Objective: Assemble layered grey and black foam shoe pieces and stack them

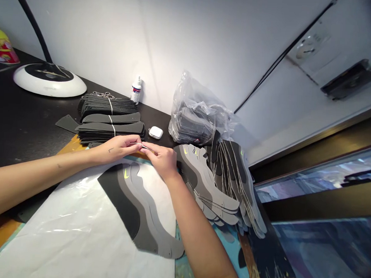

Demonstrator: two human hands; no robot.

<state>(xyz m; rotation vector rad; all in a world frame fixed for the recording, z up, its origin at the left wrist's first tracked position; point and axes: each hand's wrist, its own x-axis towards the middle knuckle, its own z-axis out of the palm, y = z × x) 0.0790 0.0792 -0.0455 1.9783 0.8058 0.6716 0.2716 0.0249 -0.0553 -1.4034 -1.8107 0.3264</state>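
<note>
Left hand (115,148) and right hand (161,158) close together above the tabletop (25,118), the fingertips of both pinching a thin silver sliver (145,147) (too small to identify) between them. Just below the hands, on a white plastic sheet (75,232), a layered black-and-grey sneaker-shaped cut-out (138,211) with a yellow swoosh. Beside the right hand, a fanned heap of grey cut-outs (208,181). Beyond the hands, 2 stacks of black strips (108,128), each tied with white string; near them, a white earbud case (155,132), a small white bottle (136,90), a clear plastic bag (193,110) packed with dark pieces, and a round white lamp base (49,79).
</note>
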